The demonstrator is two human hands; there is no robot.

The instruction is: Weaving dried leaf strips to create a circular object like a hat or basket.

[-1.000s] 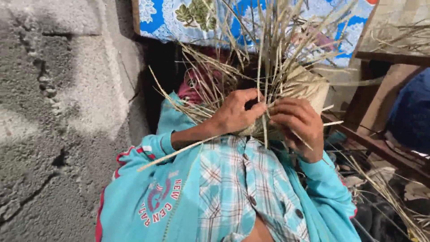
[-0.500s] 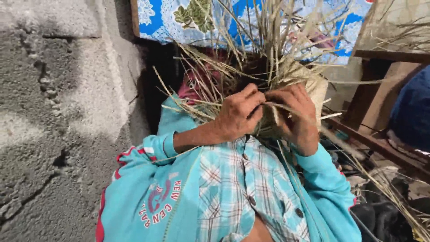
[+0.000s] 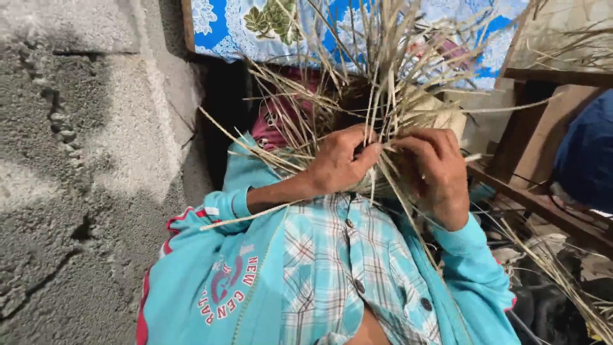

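A half-woven piece of dry pale straw [image 3: 389, 121] rests on my lap, with many loose strips fanning up and out from it. My left hand [image 3: 338, 163] grips the woven base on its left side, fingers curled over the strips. My right hand [image 3: 437, 172] holds the right side, with thumb and fingers pinching thin strips against the weave. The two hands nearly touch at the middle. The lower part of the weave is hidden behind my hands. I wear a turquoise jacket over a checked shirt.
A rough grey concrete wall [image 3: 83, 160] fills the left. A blue flowered cloth [image 3: 255, 25] hangs at the top. Wooden furniture rails [image 3: 543, 204] and a dark blue cloth bundle [image 3: 587, 153] stand on the right. Loose straw [image 3: 562, 275] lies low on the right.
My hands drew close together around the strips, then the right hand shifted down and rightward while one long strip swung out to the lower left again.
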